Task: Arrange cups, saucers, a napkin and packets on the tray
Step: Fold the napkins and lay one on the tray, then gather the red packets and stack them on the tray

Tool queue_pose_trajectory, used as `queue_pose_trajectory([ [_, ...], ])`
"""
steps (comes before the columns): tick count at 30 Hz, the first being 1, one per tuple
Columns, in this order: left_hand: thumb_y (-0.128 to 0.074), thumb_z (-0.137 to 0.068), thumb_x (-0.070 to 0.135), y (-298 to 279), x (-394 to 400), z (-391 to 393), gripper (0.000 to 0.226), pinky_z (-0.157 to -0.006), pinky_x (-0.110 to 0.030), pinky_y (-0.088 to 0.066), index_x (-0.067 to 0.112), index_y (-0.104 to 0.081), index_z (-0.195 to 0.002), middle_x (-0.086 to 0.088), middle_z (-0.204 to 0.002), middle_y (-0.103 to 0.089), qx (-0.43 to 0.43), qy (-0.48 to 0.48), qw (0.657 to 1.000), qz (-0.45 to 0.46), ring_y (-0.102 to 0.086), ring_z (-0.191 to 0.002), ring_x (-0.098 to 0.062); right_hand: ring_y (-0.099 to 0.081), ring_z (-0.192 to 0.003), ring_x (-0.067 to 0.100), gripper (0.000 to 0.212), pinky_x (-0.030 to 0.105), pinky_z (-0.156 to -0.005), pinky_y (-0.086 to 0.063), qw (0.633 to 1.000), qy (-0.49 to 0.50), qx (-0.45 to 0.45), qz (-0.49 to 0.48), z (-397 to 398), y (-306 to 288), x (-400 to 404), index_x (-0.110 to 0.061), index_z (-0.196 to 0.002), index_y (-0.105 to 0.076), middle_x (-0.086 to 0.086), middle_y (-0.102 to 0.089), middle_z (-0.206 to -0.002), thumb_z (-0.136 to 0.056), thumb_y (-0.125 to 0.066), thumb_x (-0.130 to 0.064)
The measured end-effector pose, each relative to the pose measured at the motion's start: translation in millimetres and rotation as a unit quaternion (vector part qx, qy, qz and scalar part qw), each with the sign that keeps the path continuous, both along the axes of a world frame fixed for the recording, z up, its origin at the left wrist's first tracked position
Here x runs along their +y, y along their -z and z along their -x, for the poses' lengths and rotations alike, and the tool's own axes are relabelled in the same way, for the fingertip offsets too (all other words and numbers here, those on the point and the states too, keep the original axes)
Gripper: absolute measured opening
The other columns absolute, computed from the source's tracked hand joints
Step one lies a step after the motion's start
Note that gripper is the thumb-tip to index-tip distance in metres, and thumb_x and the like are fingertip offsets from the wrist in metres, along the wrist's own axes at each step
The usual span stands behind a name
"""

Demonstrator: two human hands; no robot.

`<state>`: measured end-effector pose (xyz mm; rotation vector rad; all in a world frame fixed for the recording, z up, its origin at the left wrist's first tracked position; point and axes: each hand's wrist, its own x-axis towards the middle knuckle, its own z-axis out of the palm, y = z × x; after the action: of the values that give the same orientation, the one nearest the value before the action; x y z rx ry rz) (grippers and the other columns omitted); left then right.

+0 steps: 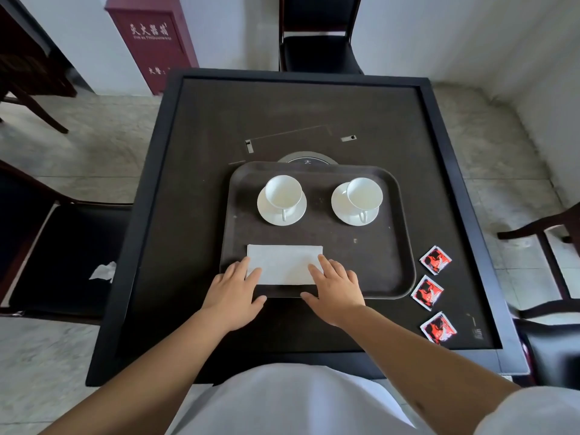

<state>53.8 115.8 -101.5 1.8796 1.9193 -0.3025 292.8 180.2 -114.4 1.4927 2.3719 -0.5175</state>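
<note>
A dark brown tray (392,271) lies in the middle of the black table. On its far half stand two white cups, the left cup (283,192) on its saucer (266,211) and the right cup (364,194) on its saucer (340,204). A folded white napkin (284,262) lies flat on the tray's near left part. My left hand (233,293) rests flat with fingertips on the napkin's left edge. My right hand (337,290) lies flat with fingertips on its right edge. Three red and black packets (435,259) (427,291) (438,328) lie on the table right of the tray.
The black table (201,215) has a raised rim and a round inset (307,160) behind the tray. Dark chairs stand at the far side (318,51), the left (62,255) and the right (546,246). A crumpled tissue (103,272) lies on the left chair. A red cabinet (150,39) stands by the wall.
</note>
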Motion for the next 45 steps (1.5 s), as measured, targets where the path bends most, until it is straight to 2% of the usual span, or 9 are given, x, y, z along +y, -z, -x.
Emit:
queue_pose_trajectory([
  [9,-0.031,-0.084,0.076,-19.0,-19.6,-5.1,0.085,-0.117,-0.054,-0.010,0.037,-0.001,-0.154,-0.002,-0.165,0.011,0.019,-0.011,1.000,-0.012,0.009,-0.151,-0.027,0.012,-0.149,0.027,0.098,0.053,-0.116,-0.001,1.000,0.007,-0.008,0.014,-2.1,-9.9,-27.7,-0.037,-0.152,0.002,-0.001,0.014,-0.163,-0.073,-0.023,-0.089],
  [17,-0.024,-0.082,0.079,-34.0,-29.4,-11.7,0.087,-0.117,-0.055,-0.008,0.037,0.001,-0.154,-0.002,-0.164,0.014,0.019,0.016,0.999,-0.034,0.012,-0.150,-0.027,0.015,-0.149,0.027,0.101,0.053,-0.116,0.003,0.999,0.032,-0.014,0.018,-11.4,-22.0,-51.2,-0.036,-0.152,0.002,-0.001,0.018,-0.163,-0.071,-0.021,-0.091],
  [22,-0.024,-0.083,0.079,-39.9,-27.4,-23.5,0.085,-0.117,-0.056,-0.010,0.037,-0.007,-0.154,-0.002,-0.165,0.005,0.015,0.050,0.998,-0.039,0.005,-0.151,-0.028,0.011,-0.149,0.026,0.097,0.052,-0.117,-0.001,0.997,0.073,-0.008,0.025,-24.4,-27.1,-65.2,-0.037,-0.153,0.001,-0.002,0.016,-0.163,-0.075,-0.026,-0.087],
  [29,-0.029,-0.085,0.075,-43.6,-17.2,-62.3,0.083,-0.117,-0.056,-0.012,0.035,-0.008,-0.154,-0.004,-0.166,0.002,0.006,0.119,0.993,-0.026,0.001,-0.151,-0.029,0.004,-0.150,0.025,0.090,0.051,-0.117,-0.007,0.989,0.144,0.000,0.039,-63.1,-34.2,-88.5,-0.036,-0.153,-0.004,0.000,0.010,-0.164,-0.081,-0.036,-0.080],
  [41,-0.034,-0.087,0.069,-44.3,14.0,-176.6,0.079,-0.117,-0.052,-0.017,0.031,-0.014,-0.154,-0.006,-0.165,-0.007,-0.020,0.188,0.982,-0.015,-0.007,-0.150,-0.030,-0.009,-0.149,0.029,0.083,0.049,-0.114,-0.023,0.975,0.212,-0.012,0.066,-183.9,-31.0,-87.3,-0.031,-0.153,-0.012,0.003,0.000,-0.165,-0.087,-0.047,-0.068],
  [45,-0.036,-0.086,0.068,-40.3,21.2,-218.1,0.080,-0.117,-0.051,-0.018,0.030,-0.016,-0.153,-0.007,-0.164,-0.008,-0.024,0.197,0.980,-0.014,-0.007,-0.149,-0.029,-0.018,-0.145,0.029,0.074,0.050,-0.110,-0.031,0.970,0.235,-0.009,0.063,-229.8,-23.3,-83.4,-0.030,-0.149,-0.023,0.001,-0.008,-0.163,-0.088,-0.050,-0.062],
])
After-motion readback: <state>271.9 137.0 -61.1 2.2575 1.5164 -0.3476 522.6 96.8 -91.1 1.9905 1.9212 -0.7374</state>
